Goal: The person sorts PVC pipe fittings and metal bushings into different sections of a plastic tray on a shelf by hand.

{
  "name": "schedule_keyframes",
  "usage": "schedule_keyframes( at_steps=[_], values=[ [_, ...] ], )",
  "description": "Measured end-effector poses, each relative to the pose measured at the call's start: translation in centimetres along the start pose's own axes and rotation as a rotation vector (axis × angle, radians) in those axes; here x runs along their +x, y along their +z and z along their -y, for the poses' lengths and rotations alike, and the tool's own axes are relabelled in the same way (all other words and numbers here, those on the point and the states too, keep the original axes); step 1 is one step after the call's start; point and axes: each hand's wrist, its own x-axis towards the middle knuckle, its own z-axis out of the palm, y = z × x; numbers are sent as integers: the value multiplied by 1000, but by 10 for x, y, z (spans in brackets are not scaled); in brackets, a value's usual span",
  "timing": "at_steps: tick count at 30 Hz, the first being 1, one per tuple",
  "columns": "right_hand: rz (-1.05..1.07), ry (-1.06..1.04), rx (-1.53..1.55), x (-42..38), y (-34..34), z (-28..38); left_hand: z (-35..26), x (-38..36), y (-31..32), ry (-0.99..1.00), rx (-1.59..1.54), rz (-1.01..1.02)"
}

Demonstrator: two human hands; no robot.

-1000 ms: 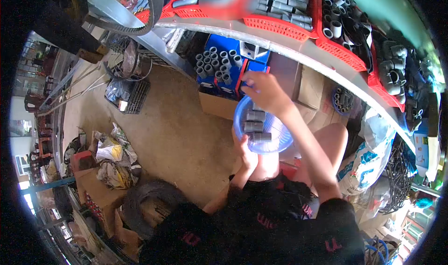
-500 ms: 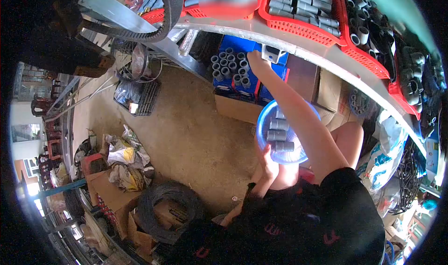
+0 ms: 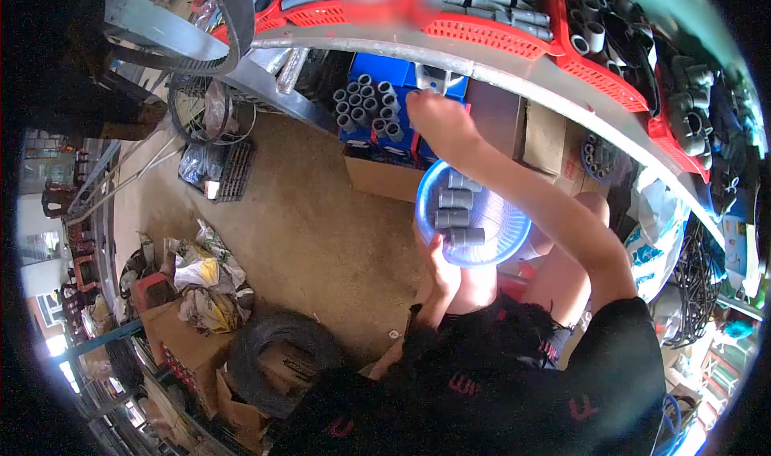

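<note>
My left hand (image 3: 444, 269) grips the near left rim of a round blue plastic basket (image 3: 507, 229) above my lap. Several grey pipe couplings (image 3: 452, 219) lie in a row along the basket's left side. My right arm reaches across over the basket. At its end, my right hand (image 3: 442, 124) is closed beside the blue boxes (image 3: 385, 69); its fingertips are largely hidden, so anything inside them cannot be made out. Just left of that hand, several grey pipe fittings (image 3: 367, 106) stand on end on the boxes.
Overhead, a metal-edged shelf (image 3: 514, 86) carries red baskets (image 3: 482, 36) of grey fittings. Below the blue boxes is a cardboard box (image 3: 381, 176). A black crate (image 3: 233, 175), crumpled sacks (image 3: 209, 275) and a coil of black tubing (image 3: 281, 327) lie on the left.
My right hand has drawn back slightly from the boxes toward the basket, its forearm now more bent. The whole view has shifted, and my left hand keeps its grip on the rim.
</note>
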Motion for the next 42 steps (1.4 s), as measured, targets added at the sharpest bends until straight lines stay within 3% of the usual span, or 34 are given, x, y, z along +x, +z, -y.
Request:
schedule_keyframes(
  at_steps=[4, 10, 16, 20, 26, 30, 34, 38, 42],
  values=[
    [-330, 206, 530, -80, -64, -22, 23, 3, -20, -53, -90, 22],
    [-262, 309, 293, -170, -59, -43, -7, 7, 13, 71, 36, 75],
    [-371, 413, 378, -178, -32, -37, -6, 4, 16, 102, 25, 102],
    [-145, 450, 438, -191, -31, -32, -3, 8, 10, 129, 81, 85],
    [-28, 415, 478, -198, -57, -37, 2, 11, 3, 108, 77, 70],
    [-173, 442, 454, -192, -52, -31, -8, 7, 21, 158, 87, 105],
    [-174, 442, 340, -180, -30, -37, -11, 4, 22, 176, 136, 115],
    [-255, 338, 419, -178, -17, -45, -10, 4, 22, 177, 120, 46],
    [-285, 375, 520, -183, -20, -42, -6, 6, 15, 156, 78, 103]
  ],
)
